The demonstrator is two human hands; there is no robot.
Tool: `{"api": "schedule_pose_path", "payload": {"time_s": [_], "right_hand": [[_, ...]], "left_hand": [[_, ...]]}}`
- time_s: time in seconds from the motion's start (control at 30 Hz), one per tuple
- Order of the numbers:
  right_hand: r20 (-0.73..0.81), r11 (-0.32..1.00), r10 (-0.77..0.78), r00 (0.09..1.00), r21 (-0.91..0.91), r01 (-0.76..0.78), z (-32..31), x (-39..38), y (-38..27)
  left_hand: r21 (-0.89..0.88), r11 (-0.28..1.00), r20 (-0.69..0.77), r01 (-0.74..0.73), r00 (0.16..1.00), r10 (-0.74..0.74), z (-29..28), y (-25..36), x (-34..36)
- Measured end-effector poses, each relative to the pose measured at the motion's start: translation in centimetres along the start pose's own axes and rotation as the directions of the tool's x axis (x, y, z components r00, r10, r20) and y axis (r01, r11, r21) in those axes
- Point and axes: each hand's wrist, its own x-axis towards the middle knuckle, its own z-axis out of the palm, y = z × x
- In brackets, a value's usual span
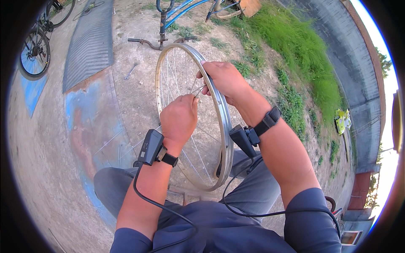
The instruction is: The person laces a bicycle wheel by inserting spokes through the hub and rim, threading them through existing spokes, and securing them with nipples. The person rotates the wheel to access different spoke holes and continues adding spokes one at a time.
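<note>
I see bare dirt ground (137, 99), grass (295, 55), a grey wall (354, 71) — my right hand (225, 79) grips the wheel rim (227, 130), my left hand (179, 116) pinches a spoke (197, 91).

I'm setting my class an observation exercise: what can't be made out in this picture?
All in the head view:
Wheel: its middle is hidden behind the left hand.
Right hand: its fingers are partly hidden by the wheel's rim.
Blue frame: cut off by the top edge.
Wrench: too small for any markings to show.
</note>
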Motion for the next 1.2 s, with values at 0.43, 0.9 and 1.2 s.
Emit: {"api": "schedule_pose_path", "payload": {"time_s": [0.43,0.9,1.2], "right_hand": [[0.01,0.999,-0.01,1.0,-0.03,0.01,-0.2,-3.0,0.7],[0.027,0.998,-0.031,0.999,-0.059,0.032,0.3,-3.9,0.7],[0.093,0.991,-0.088,0.992,-0.089,0.097,0.7,-4.5,1.1]], "left_hand": [[-0.327,0.932,0.101,0.155,0.987,-0.128,-4.0,-0.5,0.0],[-0.482,0.767,0.624,0.424,0.78,-0.038,-3.5,-1.8,3.8],[-0.573,0.621,0.714,0.535,0.698,0.057,-4.6,-2.7,3.5]]}}
